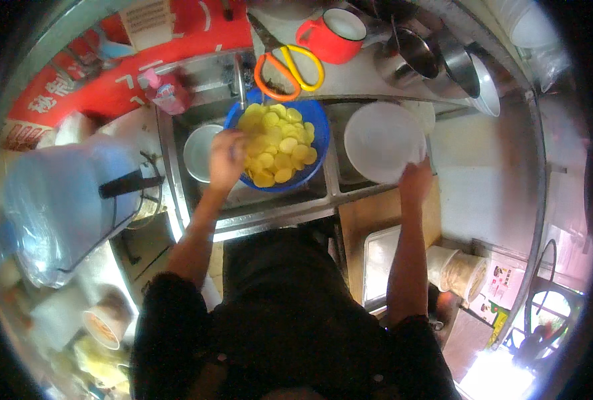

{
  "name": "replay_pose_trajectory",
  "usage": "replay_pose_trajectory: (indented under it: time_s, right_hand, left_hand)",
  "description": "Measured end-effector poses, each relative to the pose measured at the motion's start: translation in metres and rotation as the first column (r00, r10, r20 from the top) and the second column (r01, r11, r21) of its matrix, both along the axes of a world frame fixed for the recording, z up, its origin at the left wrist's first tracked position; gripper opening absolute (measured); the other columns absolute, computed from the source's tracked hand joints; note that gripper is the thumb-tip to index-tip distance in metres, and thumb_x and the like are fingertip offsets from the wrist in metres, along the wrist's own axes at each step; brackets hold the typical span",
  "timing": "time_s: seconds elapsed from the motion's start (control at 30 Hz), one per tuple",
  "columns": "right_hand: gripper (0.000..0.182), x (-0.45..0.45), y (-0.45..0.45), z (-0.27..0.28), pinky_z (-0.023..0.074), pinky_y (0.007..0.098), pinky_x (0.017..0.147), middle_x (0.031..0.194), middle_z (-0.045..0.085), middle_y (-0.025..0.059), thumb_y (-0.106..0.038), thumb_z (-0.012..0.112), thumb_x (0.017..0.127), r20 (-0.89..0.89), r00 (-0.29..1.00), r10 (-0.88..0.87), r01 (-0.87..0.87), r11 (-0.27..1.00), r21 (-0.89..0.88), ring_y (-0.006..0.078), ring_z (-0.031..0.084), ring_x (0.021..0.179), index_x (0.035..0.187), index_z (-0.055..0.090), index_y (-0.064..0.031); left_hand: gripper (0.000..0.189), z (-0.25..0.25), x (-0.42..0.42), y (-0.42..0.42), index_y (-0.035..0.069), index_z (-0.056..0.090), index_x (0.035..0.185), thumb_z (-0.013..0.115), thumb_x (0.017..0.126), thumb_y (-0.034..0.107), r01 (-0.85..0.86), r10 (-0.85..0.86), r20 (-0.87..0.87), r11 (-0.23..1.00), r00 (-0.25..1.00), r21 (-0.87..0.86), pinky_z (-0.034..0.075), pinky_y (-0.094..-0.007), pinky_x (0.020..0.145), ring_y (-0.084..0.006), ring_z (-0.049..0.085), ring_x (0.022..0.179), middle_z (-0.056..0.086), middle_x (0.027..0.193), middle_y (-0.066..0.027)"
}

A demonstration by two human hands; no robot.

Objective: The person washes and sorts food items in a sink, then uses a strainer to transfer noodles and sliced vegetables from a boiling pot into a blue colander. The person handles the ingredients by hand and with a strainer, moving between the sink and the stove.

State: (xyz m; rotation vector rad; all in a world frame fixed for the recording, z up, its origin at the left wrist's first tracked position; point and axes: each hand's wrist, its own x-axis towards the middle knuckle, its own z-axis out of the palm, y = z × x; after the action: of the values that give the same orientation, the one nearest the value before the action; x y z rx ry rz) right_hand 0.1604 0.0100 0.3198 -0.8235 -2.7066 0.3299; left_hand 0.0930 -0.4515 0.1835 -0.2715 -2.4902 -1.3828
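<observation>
A blue basket [321, 150] full of yellow round slices [282, 160], perhaps potato, stands in the left sink basin under the faucet [240, 82]. My left hand [228, 157] is blurred at the basket's left edge, by the slices; whether its fingers hold anything is unclear. At the right basin, my right hand [416, 177] grips the lower right rim of a round whitish translucent container [384, 142]. Left of the basket, partly behind my left hand, a pale round bowl [200, 152] sits in the left basin.
Scissors with orange and yellow handles [289, 72], a red mug [334, 40] and metal pots [406, 57] are behind the sink. A pink pump bottle [166, 95] stands at the back left. A large bluish plastic container [71, 195] is left; a wooden board [376, 210] is below the right basin.
</observation>
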Motion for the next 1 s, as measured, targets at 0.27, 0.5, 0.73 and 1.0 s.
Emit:
replay_pose_trajectory:
  time_s: [0.27,0.5,0.73,1.0]
  right_hand:
    - [0.051,0.156,0.036,-0.036,0.0446,0.0342,0.036,0.077,0.063,0.0157,-0.007,0.053,0.088,0.060,0.933,-0.355,0.285,0.627,-0.725,0.0242,0.061,0.046,0.139,0.058,-0.0023]
    - [0.051,0.167,0.062,-0.039,0.0435,0.0325,0.034,0.081,0.064,0.0154,-0.007,0.053,0.090,-0.022,0.922,-0.386,0.227,0.588,-0.776,0.0221,0.058,0.042,0.141,0.054,-0.0025]
    - [0.053,0.185,0.082,-0.060,0.0475,0.0314,0.037,0.091,0.063,0.0138,-0.010,0.057,0.092,-0.080,0.867,-0.491,0.158,0.425,-0.891,0.0214,0.059,0.046,0.144,0.052,-0.0032]
    - [0.048,0.144,0.049,-0.114,0.0535,0.0339,0.061,0.101,0.067,0.0134,-0.011,0.059,0.091,-0.116,0.931,-0.346,0.072,0.486,-0.871,0.0188,0.064,0.072,0.137,0.061,0.0009]
  left_hand:
    - [0.057,-0.091,0.072,0.017,0.001,0.048,0.142,0.070,0.092,0.017,-0.544,-0.472,0.758,0.528,0.450,0.652,0.059,-0.0423,0.089,-0.0275,0.069,0.107,0.065,0.127,-0.0156]
    - [0.042,-0.119,0.069,0.030,-0.001,0.057,0.129,0.065,0.090,0.012,-0.466,-0.496,0.655,0.462,0.569,0.755,0.064,-0.0421,0.075,-0.0336,0.070,0.106,0.066,0.122,-0.0167]
    - [0.037,-0.020,0.116,0.017,0.002,0.069,0.095,0.092,0.077,0.025,0.223,-0.075,0.599,0.959,0.797,-0.177,0.058,-0.0399,0.080,-0.0293,0.074,0.094,0.076,0.096,-0.0163]
    - [0.038,-0.105,0.174,-0.086,0.003,0.068,0.098,0.091,0.076,0.025,-0.423,-0.057,0.845,0.846,0.532,0.323,0.056,-0.0377,0.081,-0.0288,0.071,0.088,0.073,0.095,-0.0127]
